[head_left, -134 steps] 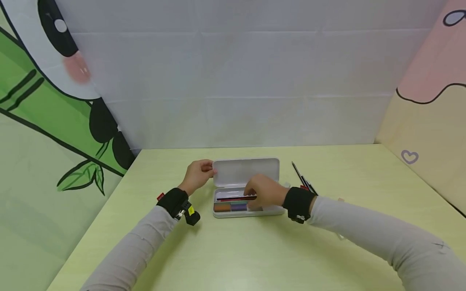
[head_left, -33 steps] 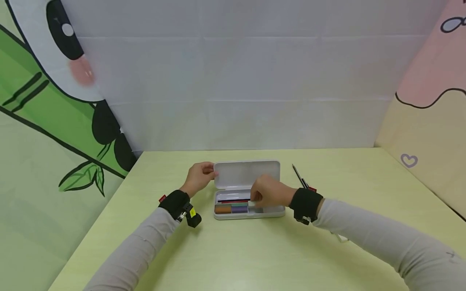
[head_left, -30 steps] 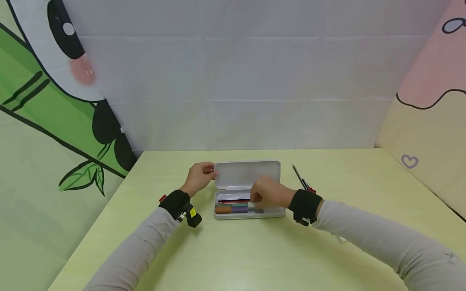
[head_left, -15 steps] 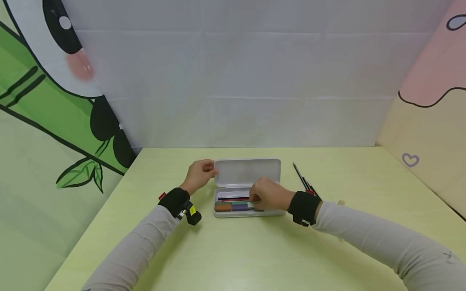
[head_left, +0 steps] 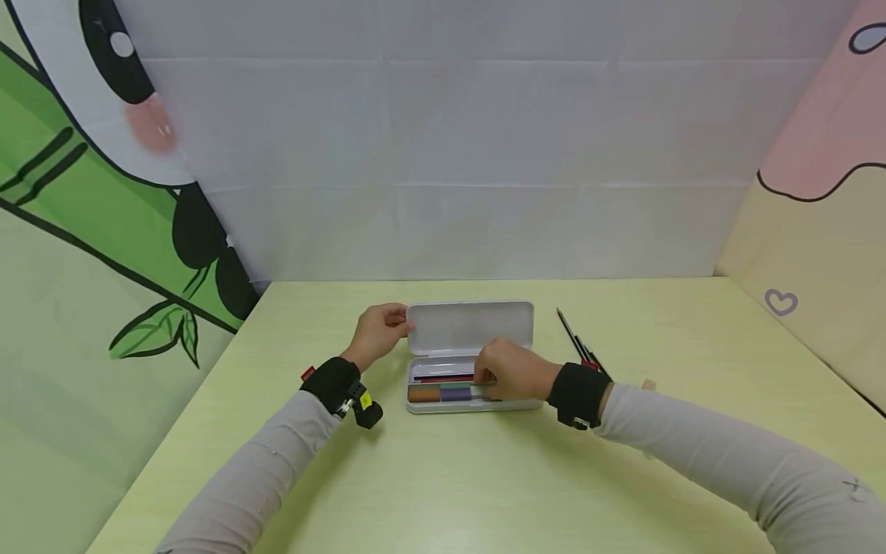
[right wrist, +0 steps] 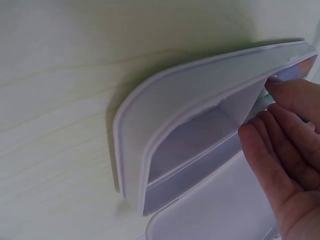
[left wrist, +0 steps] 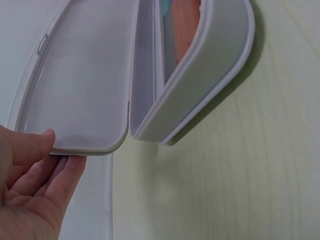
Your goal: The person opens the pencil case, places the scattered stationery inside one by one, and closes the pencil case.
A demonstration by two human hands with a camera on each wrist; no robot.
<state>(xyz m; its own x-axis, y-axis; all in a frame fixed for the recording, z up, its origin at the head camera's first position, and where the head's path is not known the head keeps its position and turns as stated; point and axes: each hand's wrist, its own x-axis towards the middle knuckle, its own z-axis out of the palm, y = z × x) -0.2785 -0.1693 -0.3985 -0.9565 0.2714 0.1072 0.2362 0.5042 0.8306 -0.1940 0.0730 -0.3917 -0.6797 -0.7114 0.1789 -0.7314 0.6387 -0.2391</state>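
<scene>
A white pencil case [head_left: 443, 409] stands open on the table, its lid [head_left: 450, 331] tipped up at the back. My left hand [head_left: 380, 332] pinches the lid's left corner between thumb and fingers, as the left wrist view shows. Inside lie dark and red pencils [head_left: 443, 378] in the rear row, and a block coloured orange, purple and green [head_left: 424, 395] in the front row. My right hand [head_left: 512, 371] reaches into the case with bent fingers, right at the block's right end. In the right wrist view an open compartment [right wrist: 195, 142] shows beside its fingertips; whether they grip something I cannot tell.
Several dark pens or pencils [head_left: 580, 340] lie on the table right of the case, partly behind my right wrist. A pale object [head_left: 648, 384] peeks out past my right sleeve. A whitish wall panel [head_left: 450, 154] rises along the table's back edge.
Compared with the oldest frame, my right hand sits slightly further right and lower over the case. My left hand keeps holding the lid. In the last second the hands have barely moved.
</scene>
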